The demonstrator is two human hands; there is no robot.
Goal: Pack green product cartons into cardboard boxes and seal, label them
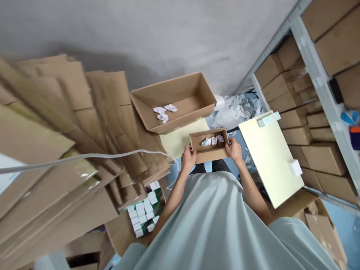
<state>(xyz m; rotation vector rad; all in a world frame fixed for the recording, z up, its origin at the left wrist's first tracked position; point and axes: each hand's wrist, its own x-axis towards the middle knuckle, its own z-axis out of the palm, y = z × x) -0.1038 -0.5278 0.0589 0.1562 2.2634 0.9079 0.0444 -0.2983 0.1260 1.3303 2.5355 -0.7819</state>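
Note:
A small open cardboard box (211, 153) sits between my two hands in front of my body. Crumpled white paper (213, 141) lies inside it. My left hand (188, 157) grips the box's left end with curled fingers. My right hand (234, 149) grips its right end the same way. Just beyond it stands a larger open cardboard box (194, 108) with a few crumpled paper balls (164, 113) on its bottom.
Flattened cardboard sheets (70, 150) lean in a big stack on the left, with a white cable (84, 156) across them. Small white packets (143, 213) fill a box lower left. A pale yellow board (270, 157) lies on the right beside a metal shelf (317, 71) of cartons.

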